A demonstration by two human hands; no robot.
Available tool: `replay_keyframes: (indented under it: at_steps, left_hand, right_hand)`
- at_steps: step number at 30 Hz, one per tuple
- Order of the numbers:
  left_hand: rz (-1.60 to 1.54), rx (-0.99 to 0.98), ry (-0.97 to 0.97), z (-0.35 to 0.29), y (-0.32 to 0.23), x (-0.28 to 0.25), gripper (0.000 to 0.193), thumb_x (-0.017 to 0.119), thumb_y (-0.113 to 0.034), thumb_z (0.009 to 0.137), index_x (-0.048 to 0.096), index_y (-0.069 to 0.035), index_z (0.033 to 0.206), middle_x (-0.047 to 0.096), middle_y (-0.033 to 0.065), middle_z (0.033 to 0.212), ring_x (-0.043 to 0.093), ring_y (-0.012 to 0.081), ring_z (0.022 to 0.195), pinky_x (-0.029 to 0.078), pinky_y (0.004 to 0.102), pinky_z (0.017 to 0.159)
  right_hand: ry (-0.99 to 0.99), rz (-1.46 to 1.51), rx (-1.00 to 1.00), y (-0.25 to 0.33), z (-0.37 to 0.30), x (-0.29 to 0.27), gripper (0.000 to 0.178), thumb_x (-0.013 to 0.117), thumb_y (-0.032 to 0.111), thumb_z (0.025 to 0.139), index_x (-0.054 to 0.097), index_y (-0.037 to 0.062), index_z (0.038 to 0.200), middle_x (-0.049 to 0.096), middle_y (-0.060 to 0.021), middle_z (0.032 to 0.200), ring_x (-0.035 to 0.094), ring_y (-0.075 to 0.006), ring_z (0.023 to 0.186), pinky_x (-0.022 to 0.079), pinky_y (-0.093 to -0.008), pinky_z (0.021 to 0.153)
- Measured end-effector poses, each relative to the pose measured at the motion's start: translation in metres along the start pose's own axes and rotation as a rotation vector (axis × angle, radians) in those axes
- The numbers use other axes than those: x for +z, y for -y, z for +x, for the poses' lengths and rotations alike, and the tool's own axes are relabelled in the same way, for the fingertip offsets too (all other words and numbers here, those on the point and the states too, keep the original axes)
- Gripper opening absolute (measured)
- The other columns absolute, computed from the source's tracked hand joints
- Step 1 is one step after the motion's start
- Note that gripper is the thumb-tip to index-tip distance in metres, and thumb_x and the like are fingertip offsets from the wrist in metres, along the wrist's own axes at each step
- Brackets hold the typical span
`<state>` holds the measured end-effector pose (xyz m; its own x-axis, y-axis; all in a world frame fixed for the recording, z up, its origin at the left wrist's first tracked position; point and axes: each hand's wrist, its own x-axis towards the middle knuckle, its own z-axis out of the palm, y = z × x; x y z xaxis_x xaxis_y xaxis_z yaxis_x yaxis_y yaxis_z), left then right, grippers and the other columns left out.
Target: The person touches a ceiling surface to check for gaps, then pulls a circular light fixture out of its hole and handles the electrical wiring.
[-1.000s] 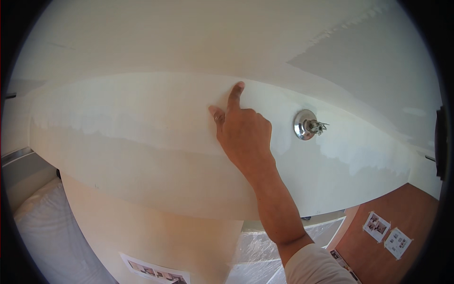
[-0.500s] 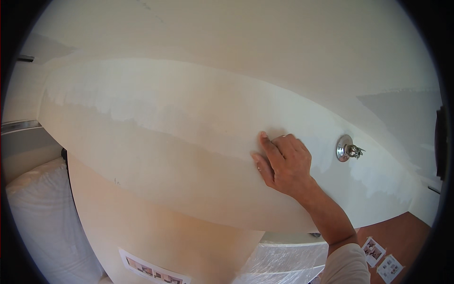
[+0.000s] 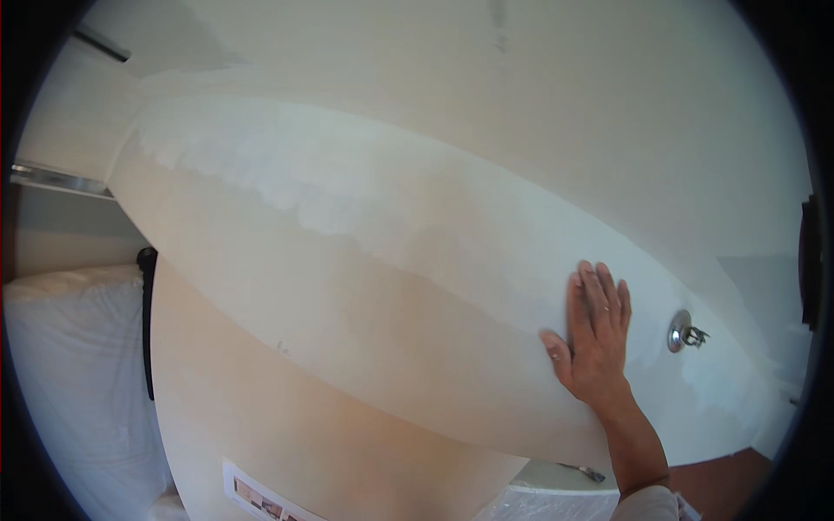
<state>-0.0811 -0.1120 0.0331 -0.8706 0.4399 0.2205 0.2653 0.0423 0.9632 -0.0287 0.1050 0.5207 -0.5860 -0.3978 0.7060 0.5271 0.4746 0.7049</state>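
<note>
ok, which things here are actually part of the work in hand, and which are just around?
In use:
- right hand, laid flat, fingers together
- plastered ceiling band, whiter patched strip under the palm

Just around:
- chrome sprinkler head, beside the hand, not touched
- white plastic sheeting, lower left
- printed paper sheet on the wall below

Left hand is not in view.

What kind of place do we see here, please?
Probably a room under renovation: the right hand rests flat on a wall patched with white filler, a metal sprinkler head protrudes nearby, and plastic sheeting covers things.
</note>
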Motion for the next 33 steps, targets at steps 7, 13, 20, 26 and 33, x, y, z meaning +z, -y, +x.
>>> replay_keyframes:
  at_steps: [7, 13, 20, 26, 33]
  left_hand:
    - [-0.027, -0.016, -0.003, 0.004, 0.011, -0.007, 0.036, 0.054, -0.03, 0.101, 0.062, -0.015, 0.133, 0.07, 0.0118, 0.095, 0.066, 0.0254, 0.081, 0.055, 0.0379, 0.068]
    - [-0.036, -0.028, -0.008, 0.01, 0.021, -0.016, 0.037, 0.051, -0.034, 0.102, 0.063, -0.015, 0.132, 0.069, 0.0107, 0.094, 0.065, 0.0241, 0.079, 0.055, 0.0374, 0.067]
    - [-0.035, -0.04, -0.009, 0.008, 0.029, -0.018, 0.039, 0.048, -0.038, 0.103, 0.064, -0.015, 0.131, 0.068, 0.0094, 0.091, 0.063, 0.0226, 0.077, 0.054, 0.0368, 0.067]
    - [-0.033, -0.053, -0.017, 0.002, 0.031, -0.017, 0.041, 0.045, -0.041, 0.104, 0.064, -0.015, 0.131, 0.068, 0.0083, 0.089, 0.062, 0.0214, 0.075, 0.053, 0.0363, 0.066]
    - [-0.033, -0.042, -0.063, 0.009, 0.037, -0.017, 0.045, 0.042, -0.045, 0.105, 0.065, -0.015, 0.13, 0.067, 0.007, 0.087, 0.061, 0.0198, 0.073, 0.053, 0.0357, 0.065]
  right_hand:
    - [0.07, -0.066, 0.043, 0.014, 0.0, -0.003, 0.075, 0.045, 0.048, 0.107, 0.034, -0.0075, 0.157, 0.031, -0.0267, 0.164, 0.023, -0.0462, 0.155, 0.01, -0.0659, 0.123]
    - [0.165, -0.058, -0.045, 0.039, 0.027, 0.004, 0.085, 0.042, 0.053, 0.106, 0.019, -0.0078, 0.161, 0.013, -0.0326, 0.168, 0.009, -0.0509, 0.157, 0.004, -0.0722, 0.12]
    - [0.239, -0.021, -0.285, 0.061, 0.096, 0.012, 0.093, 0.043, 0.061, 0.103, 0.024, -0.0127, 0.157, 0.012, -0.0311, 0.169, 0.005, -0.048, 0.158, 0.002, -0.0706, 0.121]
    - [0.174, 0.032, -0.41, 0.077, 0.147, 0.026, 0.089, 0.048, 0.061, 0.101, 0.033, -0.0092, 0.155, 0.019, -0.0295, 0.167, 0.013, -0.0448, 0.157, 0.008, -0.0659, 0.124]
    - [0.061, 0.054, -0.413, 0.093, 0.189, 0.041, 0.09, 0.047, 0.065, 0.1, 0.038, -0.0071, 0.154, 0.025, -0.0289, 0.164, 0.016, -0.043, 0.157, 0.013, -0.0664, 0.124]
